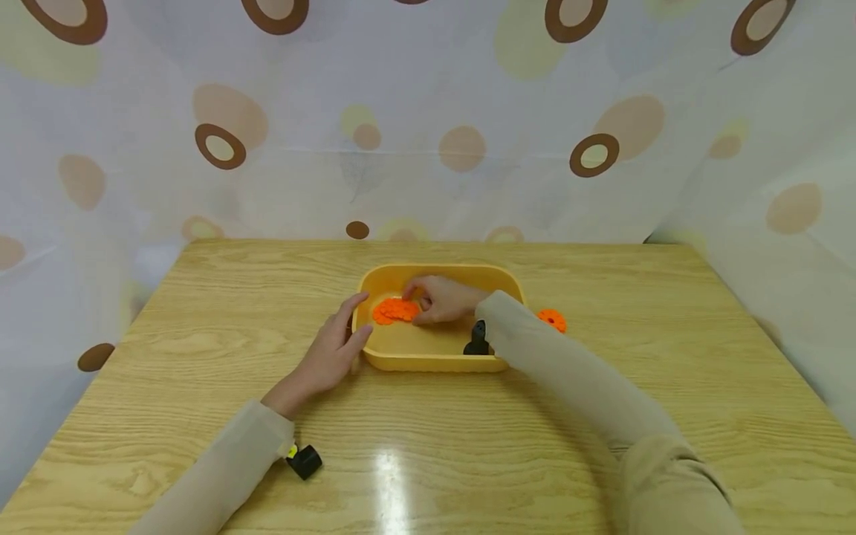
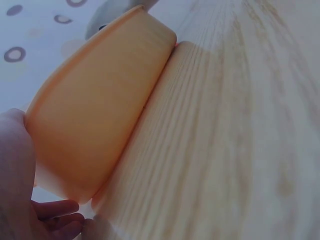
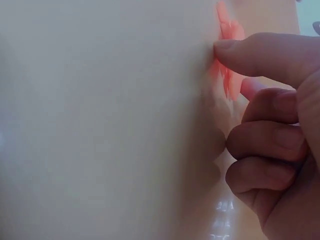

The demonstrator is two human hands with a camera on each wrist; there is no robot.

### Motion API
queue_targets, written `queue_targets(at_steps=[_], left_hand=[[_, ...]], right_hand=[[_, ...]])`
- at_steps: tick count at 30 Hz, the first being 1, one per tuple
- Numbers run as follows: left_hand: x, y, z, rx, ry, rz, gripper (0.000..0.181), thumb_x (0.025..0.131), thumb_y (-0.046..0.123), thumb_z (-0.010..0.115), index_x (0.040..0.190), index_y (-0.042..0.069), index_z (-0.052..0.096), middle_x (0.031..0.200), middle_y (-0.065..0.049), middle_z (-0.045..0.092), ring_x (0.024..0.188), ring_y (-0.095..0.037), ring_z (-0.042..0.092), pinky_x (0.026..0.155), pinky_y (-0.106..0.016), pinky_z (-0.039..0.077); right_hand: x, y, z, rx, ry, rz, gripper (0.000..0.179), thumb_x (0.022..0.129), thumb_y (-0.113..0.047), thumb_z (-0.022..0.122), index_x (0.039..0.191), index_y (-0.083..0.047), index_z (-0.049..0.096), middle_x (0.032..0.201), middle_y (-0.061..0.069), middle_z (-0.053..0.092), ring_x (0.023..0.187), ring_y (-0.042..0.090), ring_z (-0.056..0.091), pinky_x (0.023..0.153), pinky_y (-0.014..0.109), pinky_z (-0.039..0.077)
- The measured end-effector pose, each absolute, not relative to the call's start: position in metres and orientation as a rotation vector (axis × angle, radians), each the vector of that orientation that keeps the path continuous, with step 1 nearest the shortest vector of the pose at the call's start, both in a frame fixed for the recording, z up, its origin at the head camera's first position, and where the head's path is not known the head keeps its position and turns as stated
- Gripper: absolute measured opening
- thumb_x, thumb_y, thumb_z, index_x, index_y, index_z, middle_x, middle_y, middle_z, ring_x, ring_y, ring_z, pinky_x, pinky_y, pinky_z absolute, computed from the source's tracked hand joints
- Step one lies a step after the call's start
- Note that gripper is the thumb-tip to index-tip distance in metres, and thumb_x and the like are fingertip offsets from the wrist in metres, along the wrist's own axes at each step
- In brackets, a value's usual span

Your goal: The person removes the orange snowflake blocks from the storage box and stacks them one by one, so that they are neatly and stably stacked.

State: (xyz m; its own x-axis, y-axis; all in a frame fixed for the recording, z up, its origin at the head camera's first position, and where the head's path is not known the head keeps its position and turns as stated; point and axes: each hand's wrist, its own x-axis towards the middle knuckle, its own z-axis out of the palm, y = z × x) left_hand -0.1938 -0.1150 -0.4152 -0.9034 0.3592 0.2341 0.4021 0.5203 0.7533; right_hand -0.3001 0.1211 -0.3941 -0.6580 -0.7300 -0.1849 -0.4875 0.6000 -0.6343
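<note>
The yellow plastic tub [image 1: 428,362] stands on the table. My left hand [image 1: 328,353] holds its left end, the thumb at the rim and the other fingers against the outer wall, as the left wrist view also shows. Inside the tub, at its left end, lie several overlapping orange flower-shaped discs [image 1: 394,310]. My right hand [image 1: 444,299] reaches in from the right and pinches at these discs between thumb and index finger; its other fingers are curled in the right wrist view. One more orange disc [image 1: 552,320], with a scalloped edge, lies on the table right of the tub.
The wooden table [image 1: 428,423] has a patterned cloth [image 1: 414,193] behind it and at its sides. A small black device [image 1: 305,462] hangs at the left cuff. Another black object [image 1: 476,339] shows beside the right cuff, over the tub's front right part.
</note>
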Motion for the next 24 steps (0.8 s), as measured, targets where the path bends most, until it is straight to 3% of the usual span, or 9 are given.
queue_targets(at_steps=[10,17,24], left_hand=[[-0.1957,-0.116,-0.4149,-0.709,-2.684,-1.335,0.052,0.102,0.024,0.045,0.148,0.006,0.029,0.112,-0.019,0.055,0.096,-0.028,0.048,0.087,-0.042,0.039],[-0.1958,-0.1155,-0.4159,-0.709,-2.673,-1.363,0.052,0.102,0.021,0.046,0.148,0.004,0.029,0.134,-0.026,0.049,0.113,-0.035,0.051,0.098,-0.051,0.041],[-0.196,-0.1158,-0.4178,-0.728,-2.657,-1.378,0.052,0.102,0.021,0.045,0.148,0.003,0.028,0.137,-0.027,0.048,0.118,-0.037,0.052,0.099,-0.053,0.042]], right_hand=[[-0.2998,0.121,-0.3915,-0.934,2.366,-0.745,0.045,0.08,-0.015,0.075,0.116,-0.001,0.052,0.065,-0.002,0.043,0.058,0.011,0.041,0.06,0.022,0.036],[-0.2977,0.1215,-0.3908,-0.926,2.346,-0.76,0.047,0.079,-0.015,0.075,0.118,-0.002,0.051,0.067,-0.001,0.044,0.06,0.012,0.041,0.064,0.024,0.038],[-0.2932,0.1221,-0.3845,-0.885,2.34,-0.78,0.048,0.08,-0.014,0.076,0.119,-0.001,0.049,0.065,-0.001,0.042,0.058,0.012,0.039,0.062,0.023,0.037]])
